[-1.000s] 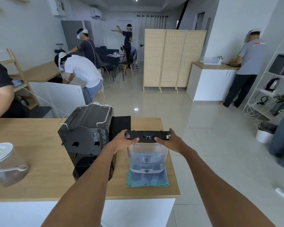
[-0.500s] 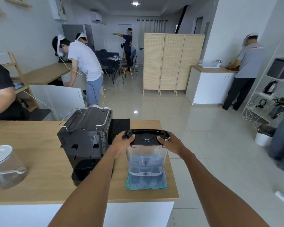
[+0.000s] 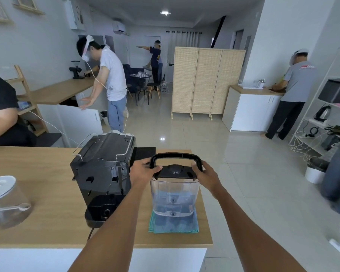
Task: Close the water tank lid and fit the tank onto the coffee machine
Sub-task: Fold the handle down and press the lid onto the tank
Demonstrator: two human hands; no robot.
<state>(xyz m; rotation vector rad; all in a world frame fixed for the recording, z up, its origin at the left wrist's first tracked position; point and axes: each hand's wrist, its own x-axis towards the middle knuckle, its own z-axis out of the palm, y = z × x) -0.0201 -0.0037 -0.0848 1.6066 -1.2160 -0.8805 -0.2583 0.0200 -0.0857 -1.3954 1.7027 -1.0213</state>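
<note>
A clear plastic water tank point(image 3: 174, 197) with some water stands on a folded teal cloth point(image 3: 173, 225) near the counter's right end. Its black lid point(image 3: 175, 170) lies flat on the tank's top, and a black carrying handle point(image 3: 175, 157) stands up behind it. My left hand point(image 3: 143, 171) grips the lid's left end; my right hand point(image 3: 205, 174) grips its right end. The black coffee machine point(image 3: 104, 173) stands just left of the tank, back side facing me.
A wooden counter point(image 3: 37, 193) carries a clear lidded jar with a spoon point(image 3: 4, 201) at the left and a black mat point(image 3: 145, 152) behind the machine. A person in black point(image 3: 0, 114) sits at the far left. Other people stand farther back in the room.
The lid has come down flat onto the tank and the handle now stands upright. Both hands stay at the lid's ends. The person in white behind has straightened up.
</note>
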